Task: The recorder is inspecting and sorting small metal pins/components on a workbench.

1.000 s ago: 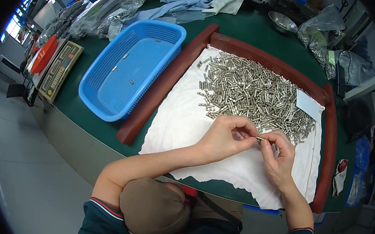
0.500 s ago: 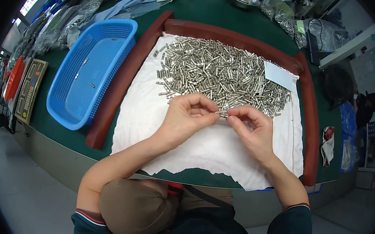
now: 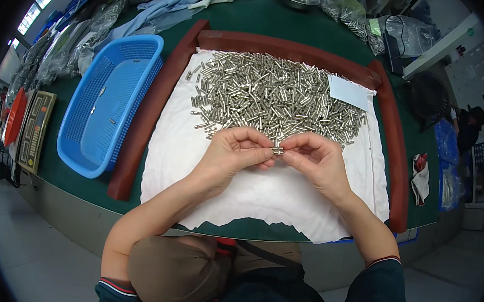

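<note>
Green workbench (image 3: 253, 20), white cloth (image 3: 261, 193) framed in red-brown: the left hand (image 3: 236, 153) and right hand (image 3: 316, 160), drawn closer to the person than a second ago, together pinch one small silver metal pin (image 3: 277, 151) just below the heaped pile of pins (image 3: 270, 96); a blue plastic basket (image 3: 114, 99) waits left.

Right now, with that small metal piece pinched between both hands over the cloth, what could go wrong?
1. The small metal piece is held only by the fingertips of the left hand and right hand; a slip could drop it into the pile of metal pieces just behind, where it may be hard to pick out.
2. Loose pieces near the white cloth edge could roll toward the red-brown border.
</note>
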